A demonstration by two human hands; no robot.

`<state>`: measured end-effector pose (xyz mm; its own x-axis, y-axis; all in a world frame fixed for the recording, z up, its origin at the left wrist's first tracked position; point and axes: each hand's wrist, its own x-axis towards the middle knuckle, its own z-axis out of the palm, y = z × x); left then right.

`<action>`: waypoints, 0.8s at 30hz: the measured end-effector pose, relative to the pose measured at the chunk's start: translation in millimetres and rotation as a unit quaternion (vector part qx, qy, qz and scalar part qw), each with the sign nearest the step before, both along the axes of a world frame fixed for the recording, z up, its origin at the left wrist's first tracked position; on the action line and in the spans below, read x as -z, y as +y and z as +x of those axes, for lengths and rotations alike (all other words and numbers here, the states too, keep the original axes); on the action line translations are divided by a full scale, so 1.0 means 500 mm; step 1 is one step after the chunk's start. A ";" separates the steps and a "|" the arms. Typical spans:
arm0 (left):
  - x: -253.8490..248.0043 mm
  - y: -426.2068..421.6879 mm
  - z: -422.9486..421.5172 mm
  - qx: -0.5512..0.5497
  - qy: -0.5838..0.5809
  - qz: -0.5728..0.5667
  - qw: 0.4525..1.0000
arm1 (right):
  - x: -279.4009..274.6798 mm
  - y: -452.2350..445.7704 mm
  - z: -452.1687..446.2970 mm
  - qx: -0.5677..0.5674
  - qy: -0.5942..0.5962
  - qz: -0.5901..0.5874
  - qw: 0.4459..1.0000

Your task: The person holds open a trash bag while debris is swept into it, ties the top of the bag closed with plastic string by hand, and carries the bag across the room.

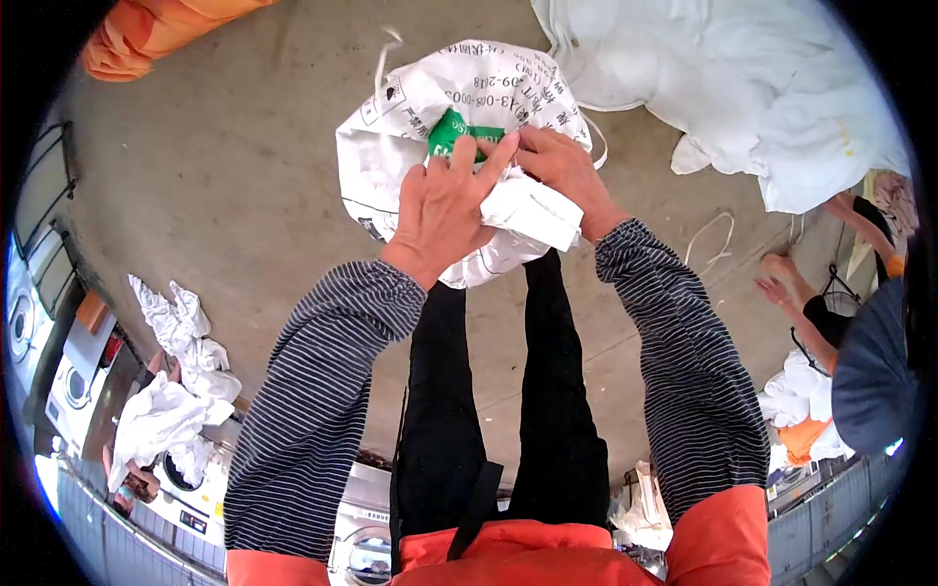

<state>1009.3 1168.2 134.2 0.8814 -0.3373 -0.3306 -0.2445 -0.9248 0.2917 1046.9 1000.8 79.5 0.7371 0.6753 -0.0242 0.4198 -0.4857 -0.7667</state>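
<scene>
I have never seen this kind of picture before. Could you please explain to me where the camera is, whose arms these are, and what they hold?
There is no machine here: a person wears one camera on the head, looking forward and down. So the striped sleeves and black trousers are the wearer's own.

The left hand and right hand are both at a white printed bag. Between them shows a green piece with white letters; whether it is loose is unclear.

On the bare floor lie white cloth at upper right and an orange bundle at upper left. The hand at far right belongs to someone else.
</scene>
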 end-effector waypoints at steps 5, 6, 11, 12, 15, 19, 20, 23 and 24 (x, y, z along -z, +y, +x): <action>0.003 0.006 -0.007 -0.057 0.030 -0.027 0.998 | -0.022 -0.014 -0.041 0.059 0.006 0.026 0.998; 0.002 0.005 -0.007 -0.052 0.021 -0.014 0.998 | -0.025 -0.027 -0.065 0.144 0.058 0.038 0.987; 0.008 0.011 -0.011 -0.006 -0.033 0.037 0.999 | -0.092 -0.069 -0.175 0.261 0.194 -0.055 0.944; 0.010 0.012 -0.010 0.002 -0.044 0.029 0.999 | -0.107 -0.050 -0.196 0.299 0.258 -0.095 0.914; -0.009 0.007 0.004 0.007 0.014 0.048 0.999 | -0.127 0.004 -0.268 0.388 0.208 -0.038 0.897; -0.019 0.001 0.016 0.031 0.108 0.093 0.989 | -0.128 0.106 -0.353 0.342 0.350 -0.130 0.862; -0.016 0.001 0.017 0.031 0.110 0.091 0.989 | -0.124 0.140 -0.361 0.381 0.379 -0.046 0.842; 0.002 -0.004 0.014 0.024 0.134 0.067 0.988 | -0.097 0.230 -0.378 0.427 0.389 0.053 0.815; 0.014 -0.015 0.011 0.038 0.140 0.128 0.981 | -0.096 0.265 -0.385 0.394 0.368 0.115 0.834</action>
